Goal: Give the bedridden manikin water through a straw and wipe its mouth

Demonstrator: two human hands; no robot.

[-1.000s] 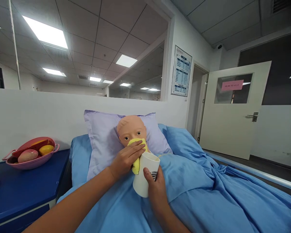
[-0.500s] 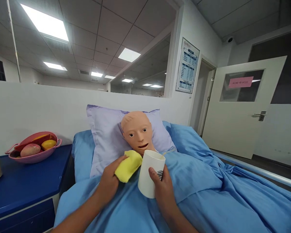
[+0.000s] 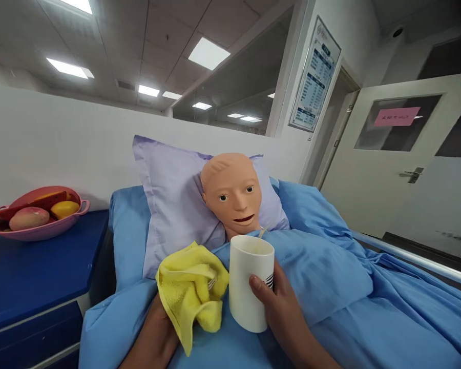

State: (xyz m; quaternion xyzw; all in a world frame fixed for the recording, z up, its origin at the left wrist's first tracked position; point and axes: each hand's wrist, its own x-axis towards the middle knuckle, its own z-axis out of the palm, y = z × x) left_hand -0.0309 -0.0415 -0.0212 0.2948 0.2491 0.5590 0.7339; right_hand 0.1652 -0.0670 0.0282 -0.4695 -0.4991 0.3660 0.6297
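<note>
A training manikin lies in a bed, its bald head [image 3: 232, 190] on a lilac pillow [image 3: 172, 205], a blue blanket [image 3: 330, 287] up to its neck. My right hand [image 3: 278, 302] is wrapped round a white cup [image 3: 249, 287] held upright just below the manikin's chin. My left hand [image 3: 155, 328] grips a yellow cloth [image 3: 190, 292], which drapes over the fingers and hides most of them. The cloth sits to the left of the cup, below the pillow.
A dark blue bedside cabinet [image 3: 30, 271] stands at the left with a pink bowl [image 3: 34, 230] of fruit on it. A metal bed rail [image 3: 415, 259] runs along the right. A white door [image 3: 399, 154] stands beyond it.
My left hand has drawn the yellow cloth away from the manikin's mouth, down and left toward me. The cup stays held near the chin. The view has moved closer and tilted.
</note>
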